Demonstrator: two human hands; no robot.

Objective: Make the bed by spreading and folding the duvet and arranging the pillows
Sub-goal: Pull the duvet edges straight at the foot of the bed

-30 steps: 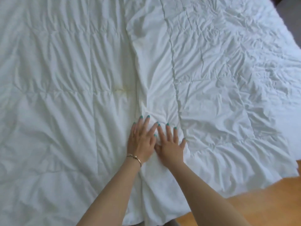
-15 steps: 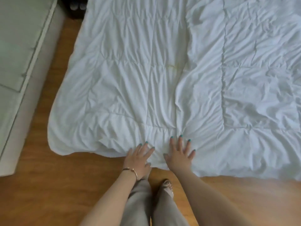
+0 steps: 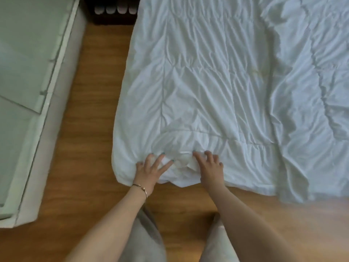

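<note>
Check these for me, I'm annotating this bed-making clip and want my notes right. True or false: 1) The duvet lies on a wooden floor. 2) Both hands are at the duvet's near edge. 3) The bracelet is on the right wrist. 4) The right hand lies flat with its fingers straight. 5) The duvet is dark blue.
1) True: the duvet lies spread on the wooden floor.
2) True: the left hand and the right hand both rest on its near edge.
3) False: the bracelet is on the left wrist.
4) False: the right hand's fingers are curled, bunching the fabric.
5) False: it is white.
</note>
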